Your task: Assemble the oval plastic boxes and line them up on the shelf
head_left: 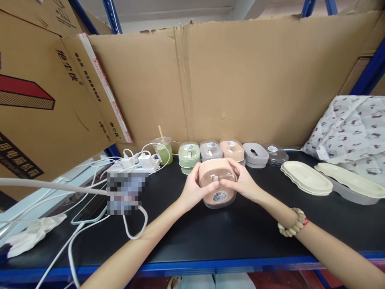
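A pink box with a clear lid (pixel 219 197) is held between both hands above the black tabletop, tilted so that its lid faces me. My left hand (pixel 195 185) grips its left side, thumb on the lid near the middle knob. On the right side my right hand (pixel 245 181) holds it the same way, its thumb close to the other. Behind stand a green box (pixel 189 154), a grey-lilac box (pixel 211 150) and another pink box (pixel 233 149), each with a clear lid. To their right are a grey box with a slot (pixel 255 154) and a loose clear lid (pixel 276 155).
Cream lobed plates (pixel 306 177) and a grey tray (pixel 350 192) lie right. A green drink cup (pixel 164 151), a power strip (pixel 135 163), cables and a phone (pixel 92 206) are left. Cardboard (pixel 255 80) walls the back; a patterned cloth (pixel 355 128) sits at right.
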{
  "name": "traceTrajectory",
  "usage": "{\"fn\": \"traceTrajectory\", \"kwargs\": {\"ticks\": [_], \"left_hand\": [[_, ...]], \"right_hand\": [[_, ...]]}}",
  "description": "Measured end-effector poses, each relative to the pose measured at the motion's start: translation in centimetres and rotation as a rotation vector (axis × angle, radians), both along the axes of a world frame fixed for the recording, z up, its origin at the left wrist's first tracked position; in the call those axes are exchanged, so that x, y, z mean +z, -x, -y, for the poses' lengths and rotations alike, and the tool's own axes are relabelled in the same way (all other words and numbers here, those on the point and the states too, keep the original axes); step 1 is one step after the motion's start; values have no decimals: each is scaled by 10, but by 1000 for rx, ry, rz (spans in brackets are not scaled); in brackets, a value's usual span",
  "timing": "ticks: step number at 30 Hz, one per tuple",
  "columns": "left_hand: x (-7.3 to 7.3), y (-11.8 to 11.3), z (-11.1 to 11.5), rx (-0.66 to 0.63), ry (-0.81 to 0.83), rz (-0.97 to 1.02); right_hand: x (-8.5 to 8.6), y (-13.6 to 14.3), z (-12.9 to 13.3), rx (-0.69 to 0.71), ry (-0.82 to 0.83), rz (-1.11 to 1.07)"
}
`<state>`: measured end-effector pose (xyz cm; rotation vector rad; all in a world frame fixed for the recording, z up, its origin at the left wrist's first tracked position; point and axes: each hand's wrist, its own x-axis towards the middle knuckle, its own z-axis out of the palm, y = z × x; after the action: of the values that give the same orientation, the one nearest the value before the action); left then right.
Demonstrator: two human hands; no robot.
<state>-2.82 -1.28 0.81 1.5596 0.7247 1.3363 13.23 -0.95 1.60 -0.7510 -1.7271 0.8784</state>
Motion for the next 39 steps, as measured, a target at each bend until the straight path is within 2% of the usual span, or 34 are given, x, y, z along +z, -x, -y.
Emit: {"fn": "traceTrajectory", "kwargs": {"ticks": [9, 15, 21, 25, 28, 31, 34, 36, 39], "left_hand": [[-3, 0, 0, -19, -91, -14], [-1, 4, 2, 102, -198, -76], [2, 5, 2, 155, -221, -168], [3, 4, -1, 180, -99, -140], [1, 5, -5, 153, -4, -122], [-3, 5, -8, 76, 58, -69], [-6, 3, -9, -63, 194, 69], [-7, 0, -9, -116, 295, 137], [-6, -2, -8, -105, 390, 153]], "right_hand": [[-3, -2, -3, 29, -69, 22], [-4, 0, -1, -31, -56, 87], [0, 0, 3, -1, -117, 143], [2, 0, 0, -26, -77, 164], [2, -1, -3, -26, -6, 143], [1, -1, -4, -108, 46, 60], [0, -2, -6, -168, 73, 30], [0, -3, -8, -143, 70, 40], [0, -5, -9, -73, 96, 61]]}}
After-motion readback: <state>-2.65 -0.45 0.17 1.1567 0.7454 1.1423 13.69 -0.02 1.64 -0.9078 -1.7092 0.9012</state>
